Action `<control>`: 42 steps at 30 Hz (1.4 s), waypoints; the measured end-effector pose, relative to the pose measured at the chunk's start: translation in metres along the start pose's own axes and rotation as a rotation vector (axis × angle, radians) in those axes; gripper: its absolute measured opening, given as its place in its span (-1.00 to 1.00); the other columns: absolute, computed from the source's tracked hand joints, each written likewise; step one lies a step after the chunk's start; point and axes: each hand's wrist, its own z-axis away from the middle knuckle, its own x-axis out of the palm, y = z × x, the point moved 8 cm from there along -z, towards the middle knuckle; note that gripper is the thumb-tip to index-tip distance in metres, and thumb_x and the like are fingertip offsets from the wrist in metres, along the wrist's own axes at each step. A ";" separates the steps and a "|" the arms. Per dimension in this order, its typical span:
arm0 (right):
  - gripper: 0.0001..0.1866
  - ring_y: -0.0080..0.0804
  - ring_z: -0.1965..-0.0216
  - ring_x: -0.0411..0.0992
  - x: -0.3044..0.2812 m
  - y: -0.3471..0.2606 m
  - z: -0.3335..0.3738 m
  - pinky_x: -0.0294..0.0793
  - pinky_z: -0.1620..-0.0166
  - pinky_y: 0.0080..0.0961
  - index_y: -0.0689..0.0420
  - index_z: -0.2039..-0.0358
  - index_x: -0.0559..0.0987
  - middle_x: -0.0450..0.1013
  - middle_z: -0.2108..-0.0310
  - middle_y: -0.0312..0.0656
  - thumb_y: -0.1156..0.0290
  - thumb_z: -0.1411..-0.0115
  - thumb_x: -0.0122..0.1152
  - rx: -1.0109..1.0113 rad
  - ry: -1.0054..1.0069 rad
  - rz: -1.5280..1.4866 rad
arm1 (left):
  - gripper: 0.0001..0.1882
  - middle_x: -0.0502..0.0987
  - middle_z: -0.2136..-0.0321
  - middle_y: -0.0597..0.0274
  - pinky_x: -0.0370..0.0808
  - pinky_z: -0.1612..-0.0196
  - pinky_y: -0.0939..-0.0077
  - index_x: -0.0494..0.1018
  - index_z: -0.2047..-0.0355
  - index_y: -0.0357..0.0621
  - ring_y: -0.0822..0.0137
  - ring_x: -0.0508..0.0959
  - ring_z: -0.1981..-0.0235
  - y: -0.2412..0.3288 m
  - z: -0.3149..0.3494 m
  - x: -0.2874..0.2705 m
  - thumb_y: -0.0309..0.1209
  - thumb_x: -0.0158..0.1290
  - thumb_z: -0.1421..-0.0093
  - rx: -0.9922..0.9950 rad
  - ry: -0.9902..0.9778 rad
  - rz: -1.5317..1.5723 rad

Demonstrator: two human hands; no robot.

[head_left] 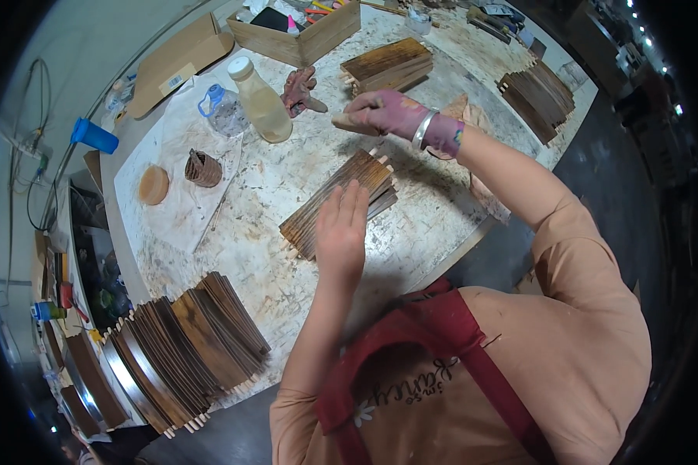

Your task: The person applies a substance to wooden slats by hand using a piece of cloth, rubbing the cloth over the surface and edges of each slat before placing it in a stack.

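My left hand (pixel 342 229) is bare and lies flat, fingers stretched out, on a small stack of dark-stained wooden slats (pixel 318 208). Pale round pegs stick out of the slats' ends. My right hand (pixel 388 115) wears a stained purple glove with a silver band at the wrist. It hovers beyond the stack, its fingers closed together over a flat brownish thing (pixel 354 126) too unclear to name. Past that hand lies another stack of brown wooden slats (pixel 388 65). A crumpled, stained glove (pixel 301 90) rests left of my right hand.
On the left stand a bottle of cloudy liquid (pixel 265 105), a blue-topped clear jug (pixel 223 110), a brown-stained cup (pixel 203 168) and a round tan lid (pixel 154 185). Long rows of slats (pixel 186 349) line the near left edge; more slats (pixel 539 97) lie far right. A wooden box (pixel 302 43) stands behind.
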 end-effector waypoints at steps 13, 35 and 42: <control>-0.55 -0.34 0.22 0.52 0.005 -0.024 0.019 0.48 0.10 -0.49 0.23 0.16 0.58 0.56 0.28 -0.12 0.10 -0.14 0.35 -0.113 -0.002 0.112 | -0.55 0.39 -0.18 0.10 0.29 -0.20 0.08 0.40 -0.11 -0.20 0.02 0.37 -0.19 -0.002 0.002 0.001 -0.51 -0.10 -0.18 -0.009 -0.050 0.025; -0.74 -0.14 0.23 0.48 0.172 -0.109 0.015 0.49 0.25 -0.26 -0.07 0.22 0.60 0.46 0.25 -0.16 0.36 -0.01 0.22 -0.631 -0.578 0.699 | -0.57 0.44 -0.05 -0.04 0.35 -0.15 0.13 0.45 -0.05 -0.19 0.06 0.44 -0.09 -0.007 0.007 0.013 -0.43 -0.03 -0.13 -0.043 -0.027 -0.022; -0.75 -0.04 0.26 0.46 0.184 -0.127 0.041 0.48 0.20 -0.20 0.05 0.32 0.53 0.47 0.27 -0.10 0.17 -0.08 0.14 -0.889 -0.576 0.663 | -0.56 0.40 -0.09 -0.01 0.39 -0.13 0.17 0.39 -0.13 -0.05 0.02 0.43 -0.10 -0.013 0.011 0.028 -0.46 -0.08 -0.20 -0.139 -0.154 -0.074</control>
